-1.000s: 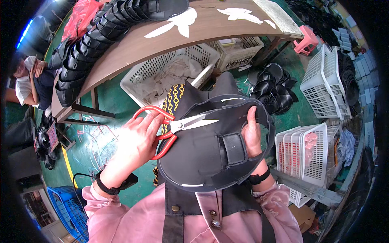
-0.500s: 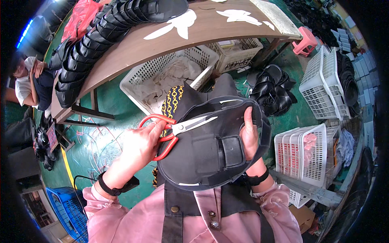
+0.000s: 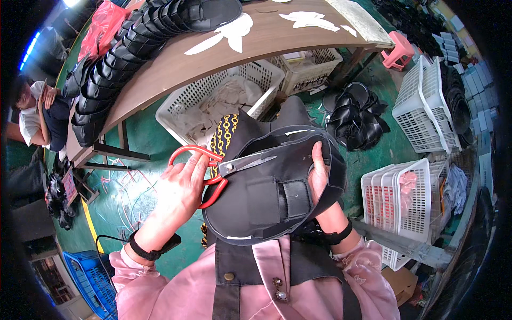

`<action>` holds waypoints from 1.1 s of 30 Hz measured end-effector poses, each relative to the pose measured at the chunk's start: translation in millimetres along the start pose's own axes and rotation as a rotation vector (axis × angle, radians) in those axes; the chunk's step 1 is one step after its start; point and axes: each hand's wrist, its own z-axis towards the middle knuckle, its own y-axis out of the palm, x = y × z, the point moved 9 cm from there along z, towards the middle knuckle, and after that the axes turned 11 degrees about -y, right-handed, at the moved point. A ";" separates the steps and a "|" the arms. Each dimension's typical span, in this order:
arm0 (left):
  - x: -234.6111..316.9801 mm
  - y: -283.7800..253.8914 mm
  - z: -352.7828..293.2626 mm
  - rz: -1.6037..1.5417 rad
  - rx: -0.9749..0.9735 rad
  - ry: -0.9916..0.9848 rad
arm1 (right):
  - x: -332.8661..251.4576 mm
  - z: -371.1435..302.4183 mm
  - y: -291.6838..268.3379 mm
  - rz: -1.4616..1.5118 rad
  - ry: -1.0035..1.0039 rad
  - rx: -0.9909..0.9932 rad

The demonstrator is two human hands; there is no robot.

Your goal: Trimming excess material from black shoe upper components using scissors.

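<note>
Red-handled scissors [image 3: 226,168] are in my left hand [image 3: 184,184], whose fingers curl at the handles. Their blades lie across the inner face of a black, rounded, shell-like piece [image 3: 242,197]. This piece has a raised rim, a small padded rectangular patch [image 3: 296,198] and white marks along its edge. My right hand [image 3: 320,178] grips the piece at its right side, thumb up against the inside and the other fingers mostly hidden. Behind the piece shows black cloth with a yellow chain pattern [image 3: 224,136]. Whether the blades touch the piece, I cannot tell.
A brown table [image 3: 160,69] stands ahead, bearing a long row of nested black pieces [image 3: 101,96] and white cut-outs [image 3: 232,34]. White crates [image 3: 165,114] sit below it; more crates [image 3: 397,197] stand right. Black pieces [image 3: 354,120] lie on the floor. A person [image 3: 40,114] is at far left.
My left hand and the scissors have shifted slightly left, and the blades now look narrower and darker. The black piece and my right hand have moved a little left and up.
</note>
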 end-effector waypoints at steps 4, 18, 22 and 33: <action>-1.6 -1.4 -3.2 0.050 0.007 0.002 | 2.8 -1.2 8.6 0.034 0.026 -0.018; -1.5 -6.5 -2.7 0.036 -0.010 0.010 | -1.4 -12.0 16.5 0.095 0.049 -0.016; -3.7 -7.5 -4.8 0.049 -0.028 -0.001 | -3.8 -9.9 5.8 -0.011 0.017 0.043; -5.4 -7.3 -5.5 0.034 -0.033 -0.006 | 3.7 -7.9 18.0 0.097 0.035 -0.071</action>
